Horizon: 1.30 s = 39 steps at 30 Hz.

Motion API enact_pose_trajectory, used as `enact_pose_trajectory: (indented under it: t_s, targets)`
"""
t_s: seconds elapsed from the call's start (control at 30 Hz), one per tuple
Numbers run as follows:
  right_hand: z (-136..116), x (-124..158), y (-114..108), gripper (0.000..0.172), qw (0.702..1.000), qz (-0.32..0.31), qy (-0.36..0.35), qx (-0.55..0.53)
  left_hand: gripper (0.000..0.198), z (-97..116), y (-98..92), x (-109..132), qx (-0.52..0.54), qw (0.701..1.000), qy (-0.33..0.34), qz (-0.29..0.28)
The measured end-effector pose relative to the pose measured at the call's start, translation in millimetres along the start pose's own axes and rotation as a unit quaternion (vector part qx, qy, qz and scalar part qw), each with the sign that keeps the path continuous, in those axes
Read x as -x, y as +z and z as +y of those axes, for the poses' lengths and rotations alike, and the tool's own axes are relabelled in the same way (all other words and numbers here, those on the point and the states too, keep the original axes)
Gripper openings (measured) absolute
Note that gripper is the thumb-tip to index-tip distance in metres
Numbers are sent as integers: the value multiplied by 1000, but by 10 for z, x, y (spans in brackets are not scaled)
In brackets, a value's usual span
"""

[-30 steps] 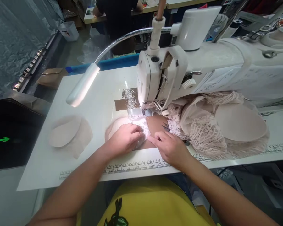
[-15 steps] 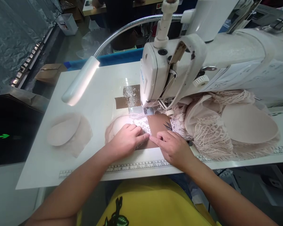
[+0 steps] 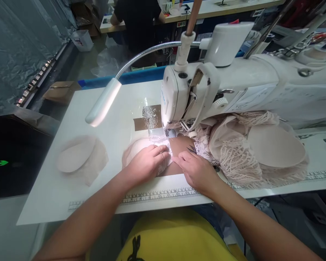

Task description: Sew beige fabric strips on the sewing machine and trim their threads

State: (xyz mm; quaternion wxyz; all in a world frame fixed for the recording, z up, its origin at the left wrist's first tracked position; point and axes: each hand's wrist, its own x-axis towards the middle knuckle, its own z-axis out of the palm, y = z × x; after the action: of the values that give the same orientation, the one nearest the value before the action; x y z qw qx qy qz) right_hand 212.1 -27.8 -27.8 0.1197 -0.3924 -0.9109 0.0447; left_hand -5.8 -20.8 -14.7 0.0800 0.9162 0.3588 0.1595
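Observation:
Under the sewing machine's needle area lies pale lace fabric, joined to a beige moulded bra cup. My left hand rests palm down across cup and lace, its fingers stretched toward the lace edge. From the right, my right hand puts one digit on that edge. Its other fingers are curled, and I cannot see what they hold, if anything. Beneath both hands is a brown plate with dark pointed marks. More lace runs right from the machine foot.
Fringed lace with beige cups is heaped at right, below the machine arm. Another cup piece lies on the left. A lamp overhangs the table, and a ruler strip follows its front edge. Beyond, a person sits.
My view has tilted upward, showing more of the background. My left thumb, earlier stretched out to my right hand, no longer shows there; the left fingers now lie flatter over the lace.

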Motion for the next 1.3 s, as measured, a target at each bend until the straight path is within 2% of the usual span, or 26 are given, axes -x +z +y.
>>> enact_pose_trajectory:
  t_s: [0.27, 0.57, 0.73, 1.0, 1.1, 1.3]
  targets:
    - [-28, 8, 5, 35, 1000, 21, 4, 8, 42, -37, 33, -95, -105, 993, -11, -43]
    - [-41, 14, 32, 35, 999, 44, -6, 22, 49, -73, -35, -102, -155, 984, 3, -84]
    - [-57, 16, 18, 34, 999, 49, 1, 18, 49, -96, -40, -121, -154, 983, -5, -101]
    - [-62, 4, 28, 32, 998, 57, 10, 20, 54, -134, -26, -144, -113, 989, -22, -93]
    - [-70, -25, 5, 31, 999, 39, 20, 24, 54, -183, -34, -160, -106, 989, -26, -97]
    - [-90, -181, -159, 28, 996, -42, 59, 44, 55, -289, -53, -211, -116, 987, -28, -105]
